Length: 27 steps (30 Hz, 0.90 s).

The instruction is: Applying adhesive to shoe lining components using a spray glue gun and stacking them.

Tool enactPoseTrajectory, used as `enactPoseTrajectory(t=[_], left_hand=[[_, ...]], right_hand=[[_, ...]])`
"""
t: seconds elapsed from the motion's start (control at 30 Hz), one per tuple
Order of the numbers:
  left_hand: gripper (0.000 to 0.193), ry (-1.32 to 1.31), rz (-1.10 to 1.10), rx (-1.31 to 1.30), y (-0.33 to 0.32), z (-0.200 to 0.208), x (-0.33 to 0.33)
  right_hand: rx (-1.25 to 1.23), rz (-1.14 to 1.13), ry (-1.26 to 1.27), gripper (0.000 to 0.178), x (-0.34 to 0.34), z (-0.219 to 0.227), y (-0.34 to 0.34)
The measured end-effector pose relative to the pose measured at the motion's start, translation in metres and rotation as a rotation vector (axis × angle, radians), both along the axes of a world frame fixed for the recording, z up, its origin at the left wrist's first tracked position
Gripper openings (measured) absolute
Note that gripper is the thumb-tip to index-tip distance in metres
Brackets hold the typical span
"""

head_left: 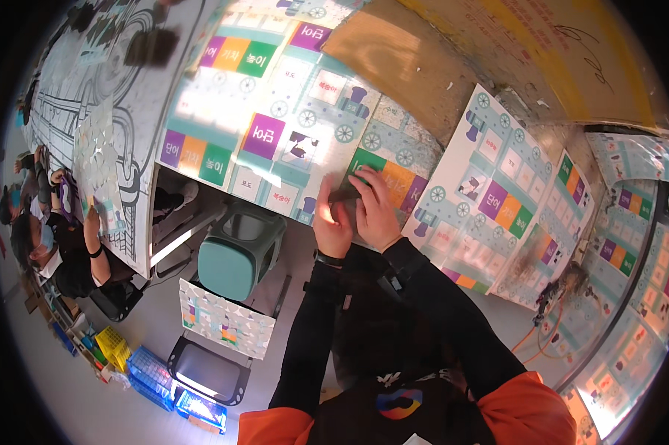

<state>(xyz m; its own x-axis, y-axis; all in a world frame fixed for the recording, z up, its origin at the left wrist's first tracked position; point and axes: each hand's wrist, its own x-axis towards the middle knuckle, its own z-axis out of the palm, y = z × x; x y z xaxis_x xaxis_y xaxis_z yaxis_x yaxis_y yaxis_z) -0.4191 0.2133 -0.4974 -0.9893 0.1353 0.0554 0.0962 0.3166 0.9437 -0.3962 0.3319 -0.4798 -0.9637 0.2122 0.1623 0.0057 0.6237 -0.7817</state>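
My left hand (333,224) and my right hand (377,213) are close together over the near edge of the table, fingers pointing away from me. The fingers curl inward around a small, dim, brownish thing (342,194) that I cannot make out. Under and beyond them lie large printed sheets (286,122) in white and pale teal, with train-wheel drawings and purple, orange and green blocks. To the right of my right hand, another such sheet (490,185) lies at a slant over the table edge.
Brown cardboard (401,55) lies at the far side. A teal-topped stool (227,267) stands below the table's left part. At the left, a person (75,248) handles a cut sheet at another table. Blue baskets (150,377) sit on the floor; orange cords (546,334) hang at the right.
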Motion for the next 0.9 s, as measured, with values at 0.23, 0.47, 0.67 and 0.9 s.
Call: enactPoseTrajectory(t=[0.23,0.47,0.67,0.9], left_hand=[[0.051,0.025,-0.037,-0.032,0.003,-0.002,0.002],[0.052,-0.019,0.004,-0.003,0.000,-0.011,0.005],[0.043,-0.128,-0.094,0.076,-0.019,0.024,-0.006],[0.028,-0.245,-0.356,0.286,-0.027,0.134,0.027]], right_hand=[[-0.013,-0.007,0.007,0.047,0.006,-0.013,0.003],[0.009,0.039,-0.031,0.043,0.009,-0.015,0.008],[-0.029,0.105,-0.012,0.033,0.002,0.022,0.024],[-0.185,0.275,-0.256,0.032,0.056,0.146,0.064]])
